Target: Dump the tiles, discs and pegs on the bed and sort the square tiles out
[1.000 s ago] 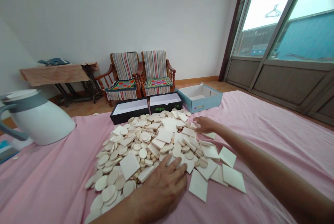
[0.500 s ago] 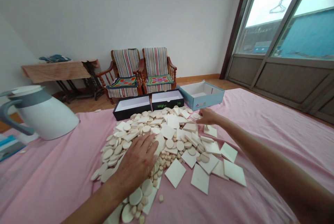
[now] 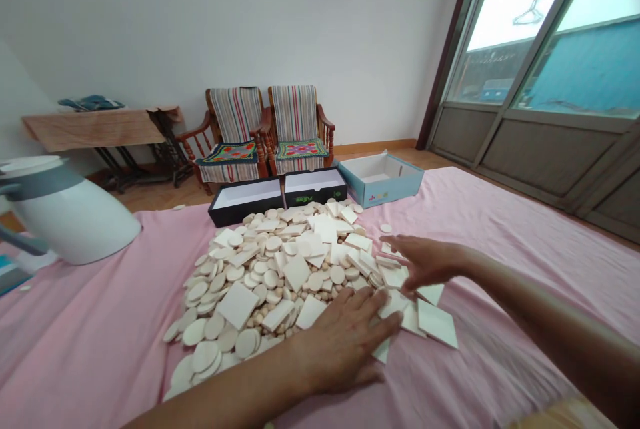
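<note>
A wide heap of pale wooden pieces lies on the pink cloth: round discs [image 3: 194, 332], thin square tiles [image 3: 238, 305] and small rounded blocks [image 3: 257, 315]. My left hand [image 3: 345, 339] rests palm down at the heap's near right side, fingers spread over square tiles. Just beyond it, my right hand [image 3: 427, 261] hovers over or touches the tiles at the right edge, thumb and fingers apart. One square tile [image 3: 437, 323] sticks out below my right hand. A lone disc [image 3: 385, 228] lies on the cloth beyond its fingertips. Tiles under both palms are partly hidden.
Two black boxes with white insides [image 3: 245, 202] and a light blue open box [image 3: 383, 182] stand behind the heap. A white and grey jug [image 3: 80, 215] is at the left. Two wooden armchairs [image 3: 297, 122] stand beyond the cloth [image 3: 500, 229].
My left hand has moved right and nearer, from the heap's middle to its right side. My right hand has come back toward me and opened out. Tiles at the near right have been shifted.
</note>
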`<state>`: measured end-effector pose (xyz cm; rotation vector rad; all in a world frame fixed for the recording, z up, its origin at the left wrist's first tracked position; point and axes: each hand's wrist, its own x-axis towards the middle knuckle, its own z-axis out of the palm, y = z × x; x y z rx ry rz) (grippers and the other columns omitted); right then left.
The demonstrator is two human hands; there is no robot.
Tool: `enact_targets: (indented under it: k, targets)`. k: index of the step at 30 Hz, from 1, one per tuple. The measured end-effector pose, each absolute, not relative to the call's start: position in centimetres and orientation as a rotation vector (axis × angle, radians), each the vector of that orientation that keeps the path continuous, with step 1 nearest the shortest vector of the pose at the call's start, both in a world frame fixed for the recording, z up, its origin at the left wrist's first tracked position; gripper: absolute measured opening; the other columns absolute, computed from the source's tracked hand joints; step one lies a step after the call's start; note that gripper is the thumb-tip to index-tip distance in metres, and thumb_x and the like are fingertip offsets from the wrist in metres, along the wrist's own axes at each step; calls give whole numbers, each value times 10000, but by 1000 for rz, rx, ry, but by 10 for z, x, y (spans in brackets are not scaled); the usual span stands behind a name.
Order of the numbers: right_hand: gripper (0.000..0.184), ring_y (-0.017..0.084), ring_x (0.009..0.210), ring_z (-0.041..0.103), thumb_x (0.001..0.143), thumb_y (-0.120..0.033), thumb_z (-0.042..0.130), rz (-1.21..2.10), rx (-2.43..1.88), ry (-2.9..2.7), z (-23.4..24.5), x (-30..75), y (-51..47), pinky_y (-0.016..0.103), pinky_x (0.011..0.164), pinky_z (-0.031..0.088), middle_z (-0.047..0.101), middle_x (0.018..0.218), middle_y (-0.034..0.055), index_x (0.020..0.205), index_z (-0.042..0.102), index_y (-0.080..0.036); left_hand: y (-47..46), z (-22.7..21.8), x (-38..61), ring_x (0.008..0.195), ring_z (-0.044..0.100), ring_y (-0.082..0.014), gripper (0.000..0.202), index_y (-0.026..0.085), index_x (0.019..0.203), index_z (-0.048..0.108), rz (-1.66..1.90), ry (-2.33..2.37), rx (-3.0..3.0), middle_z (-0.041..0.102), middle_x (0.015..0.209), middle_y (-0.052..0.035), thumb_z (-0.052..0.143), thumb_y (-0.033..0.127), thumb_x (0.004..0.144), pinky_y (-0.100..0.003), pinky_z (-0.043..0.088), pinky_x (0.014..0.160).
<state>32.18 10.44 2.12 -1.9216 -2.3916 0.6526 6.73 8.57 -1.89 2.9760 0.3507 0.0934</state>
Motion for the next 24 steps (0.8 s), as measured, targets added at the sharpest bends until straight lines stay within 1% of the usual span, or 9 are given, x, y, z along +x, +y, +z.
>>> enact_targets:
  k: [2,6,9,13,16,18,20,22,24]
  targets:
    - [1160,347,1301,421,525,-311,819,651,-1857,-2442,6,324,82,444,1040,369,436,1423,198,1507,217,-170,87,-25,77,1354,313,-349,759,263,1450,257,99,412,2978,298,1518,-133,602,503,819,-536,319,1049]
    - [1279,370,1406,220,540,-363,811,569,-1861,-2427,-18,314,53,520,1093,267,206,1548,184,1531,17,-218,82,-24,90,1311,361,-363,722,207,1428,292,117,502,3024,333,1485,-169,599,398,802,-550,318,1042]
    - [1282,376,1416,176,563,-384,792,500,-1860,-2394,-30,311,47,546,1083,251,155,1565,170,1524,-45,-248,77,-18,91,1244,429,-356,670,125,1381,346,150,498,3106,396,1424,-208,581,352,796,-510,375,998]
    - [1139,354,1369,287,641,-320,693,386,-1774,-2372,-39,314,54,521,1053,295,257,1528,180,1528,-15,-223,74,-19,89,1134,520,-323,480,57,1288,438,212,422,3234,510,1298,-222,477,298,875,-423,457,883]
    - [1044,353,1332,341,648,-324,660,330,-1727,-2406,-38,314,60,500,1057,303,313,1493,203,1521,116,-146,80,-24,88,1072,567,-276,379,52,1279,447,330,412,3322,561,1228,-207,350,194,941,-372,479,822]
    - [934,344,1294,399,676,-329,631,303,-1702,-2414,-32,312,62,473,1051,326,371,1455,216,1488,227,-103,87,-28,87,1031,585,-250,366,56,1285,438,389,455,3335,579,1197,-189,333,163,952,-349,486,797]
    - [822,314,1209,496,723,-291,573,307,-1701,-2376,-24,309,62,429,1000,389,479,1365,221,1457,272,-76,96,-30,87,996,591,-231,339,70,1265,453,418,525,3306,605,1134,-160,355,163,955,-340,486,799]
    - [757,285,1114,569,755,-240,520,321,-1693,-2344,-19,306,63,390,931,439,570,1259,206,1448,266,-74,104,-31,87,968,591,-221,289,102,1214,488,438,609,3255,622,1054,-124,386,196,961,-347,481,818]
    - [737,276,1088,584,765,-215,506,300,-1672,-2340,-21,303,66,376,901,449,591,1231,189,1448,254,-98,111,-31,87,935,589,-221,279,132,1194,494,443,700,3200,624,1012,-101,418,267,962,-362,480,817]
